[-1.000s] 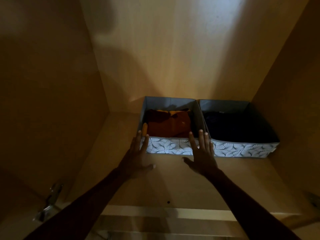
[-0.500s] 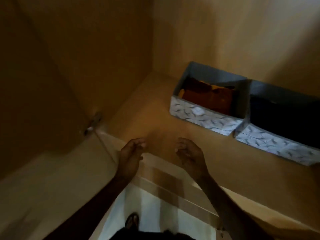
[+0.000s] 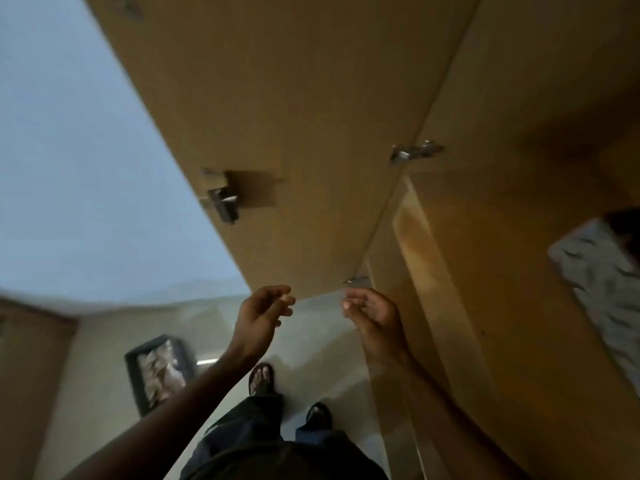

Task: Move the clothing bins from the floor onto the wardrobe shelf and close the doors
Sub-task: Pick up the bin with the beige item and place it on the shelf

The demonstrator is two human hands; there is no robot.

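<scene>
Fetching the dark fabric bin of pale clothes (image 3: 160, 370) on the floor calls for a two-sided grip. Left hand (image 3: 258, 315) and right hand (image 3: 375, 315) hang loosely curled, empty, while a patterned bin (image 3: 599, 271) sits on the wooden wardrobe shelf (image 3: 485, 306).

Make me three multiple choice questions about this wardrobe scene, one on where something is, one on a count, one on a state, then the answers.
1. Where is the dark bin?
A. on the floor
B. on the shelf
C. in the left hand

2. How many hinges show on the open door?
A. none
B. two
C. five

3. What do the hands hold?
A. a bin
B. a shirt
C. nothing

Answers: 1 A, it sits on the floor left of the feet. 2 B, one at mid-height, one by the right hand. 3 C, left hand and right are empty.
</scene>
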